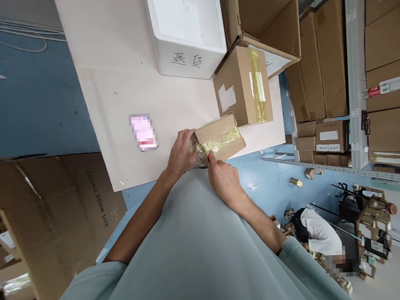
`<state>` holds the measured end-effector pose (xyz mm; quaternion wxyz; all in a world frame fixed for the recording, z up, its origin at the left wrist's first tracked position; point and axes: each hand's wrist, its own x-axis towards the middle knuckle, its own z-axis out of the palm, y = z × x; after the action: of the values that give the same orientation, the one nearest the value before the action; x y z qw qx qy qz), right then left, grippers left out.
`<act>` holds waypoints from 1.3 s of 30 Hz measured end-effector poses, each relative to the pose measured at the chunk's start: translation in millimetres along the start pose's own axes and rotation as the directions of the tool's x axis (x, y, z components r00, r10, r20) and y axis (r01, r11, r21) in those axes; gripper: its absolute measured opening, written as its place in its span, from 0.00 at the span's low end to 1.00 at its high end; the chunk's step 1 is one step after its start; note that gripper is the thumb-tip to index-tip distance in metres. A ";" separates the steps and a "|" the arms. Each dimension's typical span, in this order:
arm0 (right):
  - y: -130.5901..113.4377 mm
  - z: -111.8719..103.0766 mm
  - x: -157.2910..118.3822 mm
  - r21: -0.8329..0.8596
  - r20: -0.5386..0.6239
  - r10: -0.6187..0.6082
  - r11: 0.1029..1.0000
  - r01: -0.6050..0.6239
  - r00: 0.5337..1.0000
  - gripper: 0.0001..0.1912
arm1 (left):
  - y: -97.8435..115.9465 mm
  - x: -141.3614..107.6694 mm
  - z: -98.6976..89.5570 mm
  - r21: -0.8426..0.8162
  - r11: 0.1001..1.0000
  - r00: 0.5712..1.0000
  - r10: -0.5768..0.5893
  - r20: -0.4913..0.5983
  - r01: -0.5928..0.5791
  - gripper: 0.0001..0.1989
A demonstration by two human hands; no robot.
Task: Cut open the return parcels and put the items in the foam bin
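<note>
A small cardboard box (219, 138) with clear yellowish tape along its side is at the table's front edge, tilted against my body. My left hand (181, 153) is closed on the box's left end, fingers over the top corner. At the taped seam near that same end is my right hand (223, 177), its fingers pressed together around a small red tool (208, 157). Most of that tool is hidden in the hand, so its exact kind does not show. Left of the box, a pink blurred-out item (143, 131) lies flat on the white table (118, 100).
Behind the small box stand a larger taped carton (242, 86), a white foam bin (189, 57) with handwriting, and an open carton (270, 14). Shelves (356, 72) of boxes are on the right. A person in a white shirt (321, 231) bends down at lower right.
</note>
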<state>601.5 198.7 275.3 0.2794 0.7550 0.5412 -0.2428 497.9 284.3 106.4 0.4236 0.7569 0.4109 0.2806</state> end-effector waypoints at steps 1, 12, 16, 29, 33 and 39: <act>-2.3 -1.8 2.2 -0.004 0.000 0.003 1.000 -0.003 1.000 0.36 | 1.0 -0.7 -0.2 0.003 1.000 1.000 0.004 0.002 -0.004 0.40; -21.8 -3.8 -0.2 -0.110 0.105 0.004 0.994 0.008 0.995 0.30 | -9.6 -4.1 -8.4 -0.066 0.994 0.996 -0.092 -0.010 0.091 0.36; -12.1 3.6 -13.5 -0.100 0.158 0.017 0.995 -0.001 0.987 0.33 | -8.0 2.0 -12.4 -0.099 0.993 0.998 -0.057 0.035 0.060 0.38; 29.1 18.9 43.7 0.084 -0.196 0.088 0.994 -0.073 0.977 0.31 | -3.3 5.6 -25.1 0.000 0.999 0.984 0.047 0.174 -0.047 0.43; 28.9 23.6 51.8 0.119 -0.214 0.063 0.992 -0.037 0.975 0.31 | -8.4 9.9 -35.2 -0.028 0.996 0.965 0.094 0.243 -0.090 0.44; 26.8 11.0 42.6 0.159 -0.206 0.034 0.987 0.000 0.978 0.32 | -22.1 11.7 -34.9 -0.104 0.992 0.965 0.091 0.246 -0.067 0.45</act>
<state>639.0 213.3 243.1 0.1626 0.8006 0.5401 -0.2020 468.3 315.5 104.8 0.4961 0.7810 0.3098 0.2188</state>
